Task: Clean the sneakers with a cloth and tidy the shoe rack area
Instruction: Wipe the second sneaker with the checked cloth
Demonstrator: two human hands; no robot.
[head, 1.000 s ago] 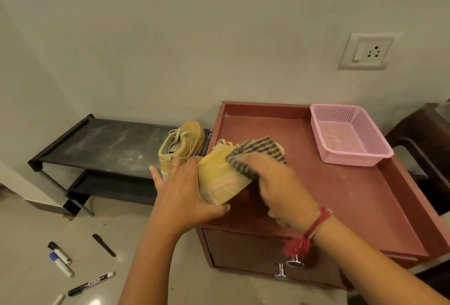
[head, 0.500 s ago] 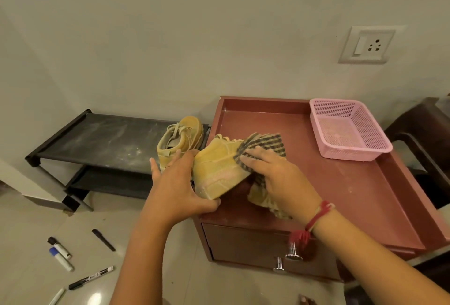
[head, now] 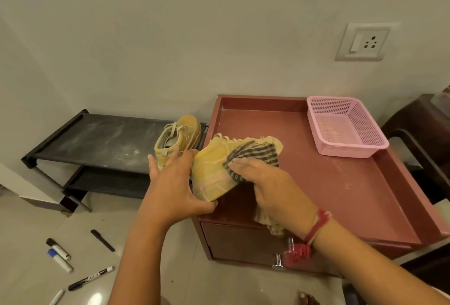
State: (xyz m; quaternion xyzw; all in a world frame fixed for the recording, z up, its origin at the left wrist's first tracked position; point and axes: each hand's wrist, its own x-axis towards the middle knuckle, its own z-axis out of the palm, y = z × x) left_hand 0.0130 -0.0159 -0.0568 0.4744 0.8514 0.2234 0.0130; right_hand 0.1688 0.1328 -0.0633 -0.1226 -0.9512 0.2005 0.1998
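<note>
A dusty yellow sneaker [head: 214, 168] lies on its side at the front left corner of the red-brown cabinet top [head: 336, 183]. My left hand [head: 175, 188] grips its heel end, thumb under the sole. My right hand [head: 267, 188] presses a striped checked cloth [head: 255, 156] against the sneaker's side; the cloth's loose end hangs below my palm. The second yellow sneaker [head: 177, 139] stands upright on the right end of the black shoe rack [head: 97, 141], just behind my left hand.
A pink mesh basket [head: 345, 127] sits at the cabinet's back right. Several markers [head: 60, 256] lie scattered on the tiled floor at lower left. A dark chair [head: 423, 139] stands to the right. A wall socket [head: 362, 41] is above.
My right hand has slid the cloth along the sneaker's side, back toward the heel. My left hand keeps its hold, and the sneaker stays in place.
</note>
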